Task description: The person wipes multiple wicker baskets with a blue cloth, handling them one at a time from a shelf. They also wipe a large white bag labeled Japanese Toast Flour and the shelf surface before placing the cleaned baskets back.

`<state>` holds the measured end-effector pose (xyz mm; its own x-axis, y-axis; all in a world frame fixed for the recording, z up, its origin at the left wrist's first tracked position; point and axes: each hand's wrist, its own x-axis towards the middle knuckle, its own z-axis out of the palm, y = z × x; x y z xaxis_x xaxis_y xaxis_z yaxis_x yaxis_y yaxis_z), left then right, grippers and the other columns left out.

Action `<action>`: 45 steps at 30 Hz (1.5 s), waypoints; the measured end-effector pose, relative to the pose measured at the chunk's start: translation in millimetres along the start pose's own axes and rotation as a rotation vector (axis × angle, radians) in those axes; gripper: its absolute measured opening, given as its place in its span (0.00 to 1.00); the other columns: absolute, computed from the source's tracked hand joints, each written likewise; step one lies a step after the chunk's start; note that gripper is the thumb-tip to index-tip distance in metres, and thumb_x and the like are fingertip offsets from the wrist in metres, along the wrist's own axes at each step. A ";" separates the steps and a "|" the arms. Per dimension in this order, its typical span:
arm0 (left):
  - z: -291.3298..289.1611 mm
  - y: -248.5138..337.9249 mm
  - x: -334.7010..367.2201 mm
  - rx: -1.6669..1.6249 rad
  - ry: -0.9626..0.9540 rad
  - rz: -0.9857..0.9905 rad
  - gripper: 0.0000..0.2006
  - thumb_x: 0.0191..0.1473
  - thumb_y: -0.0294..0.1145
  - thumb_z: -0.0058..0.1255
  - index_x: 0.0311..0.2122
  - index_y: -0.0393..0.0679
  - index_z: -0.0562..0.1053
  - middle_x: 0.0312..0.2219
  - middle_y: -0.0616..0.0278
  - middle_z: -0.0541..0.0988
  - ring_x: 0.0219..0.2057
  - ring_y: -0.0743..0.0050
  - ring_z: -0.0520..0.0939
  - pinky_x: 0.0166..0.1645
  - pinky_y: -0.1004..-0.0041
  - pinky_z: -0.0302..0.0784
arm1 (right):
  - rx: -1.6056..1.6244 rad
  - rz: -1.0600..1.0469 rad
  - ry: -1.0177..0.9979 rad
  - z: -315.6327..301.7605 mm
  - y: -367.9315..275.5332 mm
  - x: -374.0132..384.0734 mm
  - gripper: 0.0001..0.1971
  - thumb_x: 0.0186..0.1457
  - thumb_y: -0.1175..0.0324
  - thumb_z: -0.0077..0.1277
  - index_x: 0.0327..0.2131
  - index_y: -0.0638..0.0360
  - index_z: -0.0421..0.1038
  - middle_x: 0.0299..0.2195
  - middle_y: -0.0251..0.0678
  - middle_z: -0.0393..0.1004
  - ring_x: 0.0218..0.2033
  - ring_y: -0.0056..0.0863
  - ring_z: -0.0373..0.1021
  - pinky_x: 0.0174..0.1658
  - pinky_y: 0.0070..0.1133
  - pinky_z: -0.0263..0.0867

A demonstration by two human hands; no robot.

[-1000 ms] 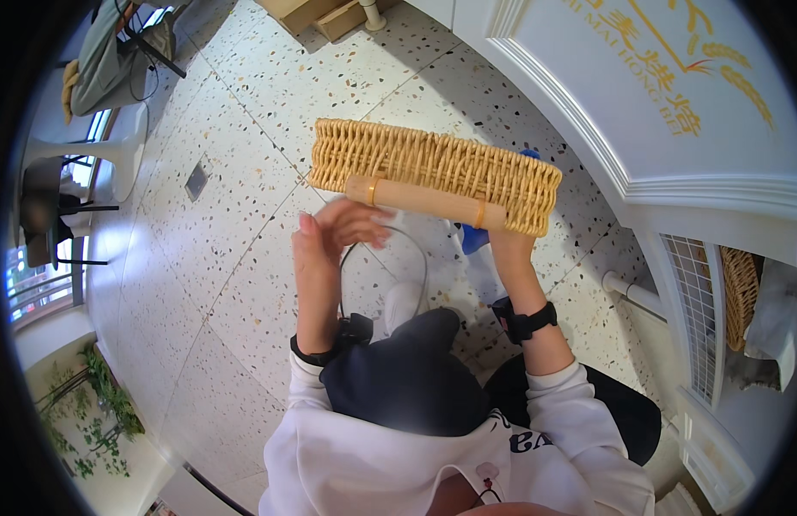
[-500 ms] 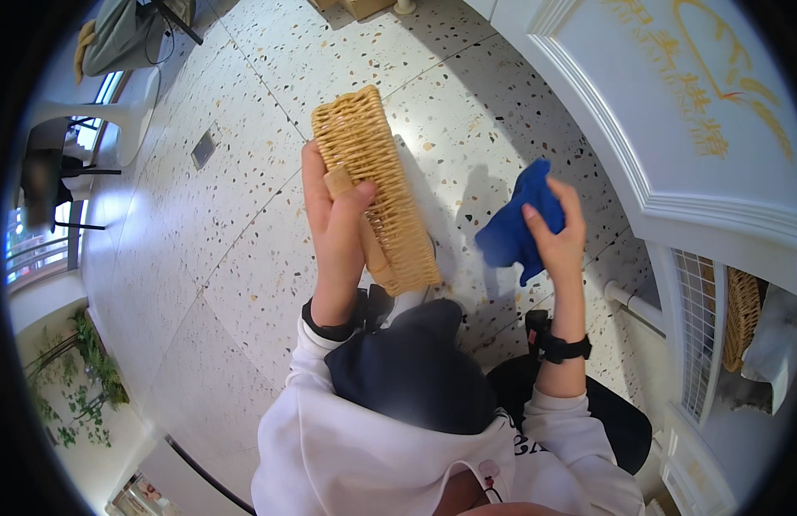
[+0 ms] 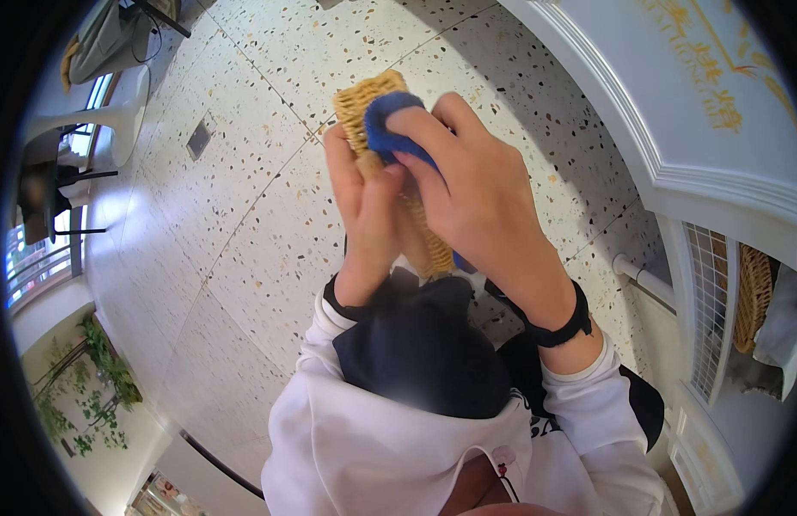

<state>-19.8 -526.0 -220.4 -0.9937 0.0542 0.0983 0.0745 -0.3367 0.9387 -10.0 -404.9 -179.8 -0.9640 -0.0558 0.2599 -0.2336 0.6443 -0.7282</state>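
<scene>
A woven wicker basket (image 3: 370,89), tan and narrow, is held up in front of me, tilted on its side. My left hand (image 3: 364,202) grips it by a light wooden handle, with the thumb across the near side. A blue cloth (image 3: 383,129) is pressed against the upper part of the basket's side. My right hand (image 3: 472,176) is closed on that cloth, fingers bunched, and covers much of the basket's middle. Below the right hand the basket's lower end (image 3: 440,260) shows, close to my dark-clothed lap.
Speckled terrazzo floor (image 3: 252,163) spreads around, with a small square metal plate (image 3: 199,139). A white panelled counter (image 3: 622,77) stands at right, above a shelf holding another wicker basket (image 3: 754,297). Chairs are at far left; green plants (image 3: 93,387) stand at lower left.
My right hand has moved left and up, bringing the blue cloth from beside the basket onto its side. My left hand still holds the basket, now slightly farther right.
</scene>
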 end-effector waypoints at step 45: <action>-81.6 -6.0 17.8 -0.582 0.180 -0.572 0.19 0.62 0.39 0.39 0.51 0.33 0.67 0.45 0.47 0.76 0.42 0.55 0.80 0.43 0.58 0.82 | -0.081 0.512 0.684 14.4 193.1 -85.4 0.12 0.57 0.66 0.50 0.44 0.59 0.68 0.37 0.43 0.71 0.35 0.41 0.70 0.41 0.26 0.65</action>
<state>-44.8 -599.7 -251.2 -0.8667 0.2303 -0.4426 -0.4522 -0.7372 0.5020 25.4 -286.7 -351.8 -0.6535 0.7123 0.2559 0.2445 0.5186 -0.8193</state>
